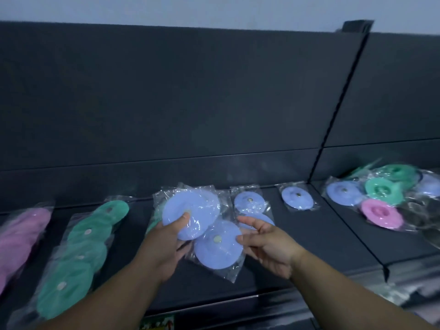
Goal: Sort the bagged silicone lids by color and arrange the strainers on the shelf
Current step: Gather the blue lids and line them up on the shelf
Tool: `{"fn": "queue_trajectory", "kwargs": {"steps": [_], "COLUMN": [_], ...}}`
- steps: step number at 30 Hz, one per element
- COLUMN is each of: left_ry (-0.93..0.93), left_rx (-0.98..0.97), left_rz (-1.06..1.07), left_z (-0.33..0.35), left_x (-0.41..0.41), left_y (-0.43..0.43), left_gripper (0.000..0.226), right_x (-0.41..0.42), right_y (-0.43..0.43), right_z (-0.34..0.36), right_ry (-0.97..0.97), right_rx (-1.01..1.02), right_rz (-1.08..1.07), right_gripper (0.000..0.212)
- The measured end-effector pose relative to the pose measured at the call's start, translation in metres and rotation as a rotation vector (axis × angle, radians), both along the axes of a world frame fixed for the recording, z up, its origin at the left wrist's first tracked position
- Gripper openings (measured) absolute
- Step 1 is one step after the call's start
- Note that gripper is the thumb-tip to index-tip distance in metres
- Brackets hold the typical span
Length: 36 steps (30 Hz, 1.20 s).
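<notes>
We are gripping a bagged blue silicone lid [190,211] with our left hand [166,244], thumb on top and fingers curled beneath, above the dark shelf [316,234]. Our right hand [266,244] is spreading loose, its fingertips [240,238] touching a second bagged blue lid [217,245] lying just below the first.

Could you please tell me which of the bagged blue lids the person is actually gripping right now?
The upper blue lid, pinched by the left hand, thumb on its face. The blue lid below only meets the right hand at its edge; the others lie untouched.
</notes>
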State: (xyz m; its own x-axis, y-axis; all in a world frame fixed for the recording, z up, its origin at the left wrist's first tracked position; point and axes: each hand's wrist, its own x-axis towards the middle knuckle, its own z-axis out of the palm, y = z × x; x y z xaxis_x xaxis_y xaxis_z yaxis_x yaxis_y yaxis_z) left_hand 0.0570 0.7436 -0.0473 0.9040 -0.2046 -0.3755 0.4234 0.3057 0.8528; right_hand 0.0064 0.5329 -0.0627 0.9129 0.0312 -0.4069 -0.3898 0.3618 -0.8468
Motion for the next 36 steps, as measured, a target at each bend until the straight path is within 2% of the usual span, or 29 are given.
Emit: {"fn": "queue_trajectory", "kwargs": {"steps": [5, 9, 14, 18, 20, 23, 26, 29, 31, 32, 34, 36], "left_ry": [-0.006, -0.023, -0.046, -0.048, -0.038, -0.036, -0.024, -0.023, -0.021, -0.020, -0.018, -0.015], "left_rx": [-0.012, -0.021, -0.013, 0.001, 0.011, 0.024, 0.034, 0.043, 0.046, 0.045, 0.049, 0.052], "left_rz": [0.151, 0.197, 0.247, 0.291, 0.320, 0.325, 0.339, 0.347, 0.352, 0.359, 0.370, 0.379], "left_z": [-0.001, -0.005, -0.010, -0.011, -0.013, -0.016, -0.021, -0.025, -0.027, -0.028, -0.028, -0.029], "left_x": [-0.002, -0.011, -0.018, -0.024, -0.025, -0.028, -0.030, -0.032, -0.033, -0.033, -0.034, -0.034], "left_y": [-0.063, -0.115, -0.162, -0.181, -0.187, -0.193, -0.198, -0.200, -0.200, -0.200, -0.199, -0.198], "left_gripper": [0.018, 0.024, 0.031, 0.029, 0.027, 0.029, 0.029, 0.024, 0.025, 0.025, 0.025, 0.026], "right_x": [-0.001, -0.001, 0.009, 0.017, 0.021, 0.033, 0.054, 0.068, 0.069, 0.067, 0.056, 0.038], "right_y": [-0.087, -0.157, -0.216, -0.237, -0.247, -0.252, -0.249, -0.239, -0.232, -0.228, -0.219, -0.208], "right_z": [0.002, 0.004, -0.003, -0.002, 0.001, 0.010, 0.004, -0.006, -0.013, -0.018, -0.028, -0.040], "right_ry": [-0.003, 0.023, 0.019, 0.034, 0.035, -0.066, -0.254, -0.469, -0.565, -0.593, -0.616, -0.559], "right_rx": [-0.013, -0.126, -0.174, -0.212, -0.342, -0.696, -0.986, -1.461, -1.666, -1.690, -1.616, -1.570], "right_rz": [-0.220, -0.301, -0.307, -0.123, 0.074, 0.302, 0.265, 0.310, 0.354, 0.327, 0.169, 0.064], "right_gripper": [0.036, 0.030, 0.028, 0.027, 0.030, 0.036, 0.048, 0.052, 0.061, 0.064, 0.058, 0.061]}}
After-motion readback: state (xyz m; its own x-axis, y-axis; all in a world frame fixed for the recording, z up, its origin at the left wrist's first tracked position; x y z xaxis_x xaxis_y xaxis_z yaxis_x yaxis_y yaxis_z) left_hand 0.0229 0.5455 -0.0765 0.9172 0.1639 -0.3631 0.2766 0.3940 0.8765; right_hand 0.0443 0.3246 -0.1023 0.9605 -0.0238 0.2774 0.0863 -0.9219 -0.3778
